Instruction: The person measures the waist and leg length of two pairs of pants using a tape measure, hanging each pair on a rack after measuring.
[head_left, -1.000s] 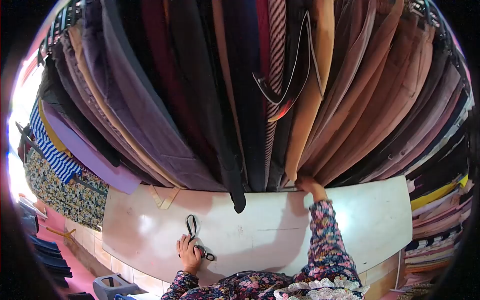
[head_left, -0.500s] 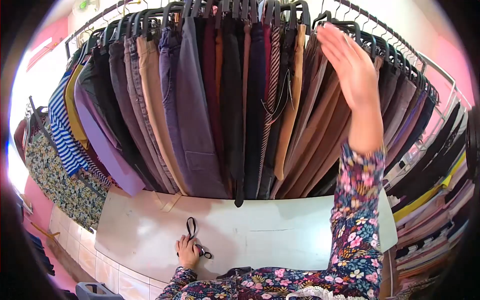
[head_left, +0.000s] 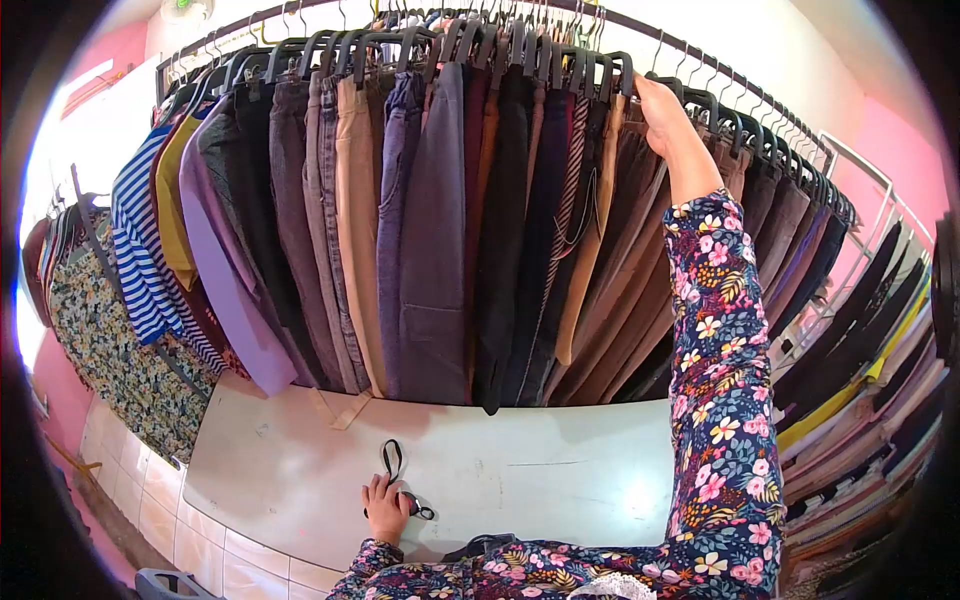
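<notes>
My right hand [head_left: 668,120] is raised to the clothes rail [head_left: 700,50] and grips among the black hangers [head_left: 610,75] at the top of the tan trousers [head_left: 585,230]. My right arm wears a floral sleeve. My left hand [head_left: 385,507] rests low on the white table [head_left: 560,470], its fingers closed over a small black object with a black strap [head_left: 390,460] looping away from it. Many pairs of trousers in purple, grey, tan, black and brown hang in a tight row between the two hands.
A striped blue-and-white top [head_left: 140,250], a lilac garment [head_left: 215,270] and a floral fabric [head_left: 95,350] hang at the left. More garments hang on a rack [head_left: 860,330] at the right. White tiles [head_left: 190,560] face the table's front edge.
My right hand rose from the trouser hems near the table up to the rail and closed on the hangers. The view tilted upward. My left hand stayed on the table.
</notes>
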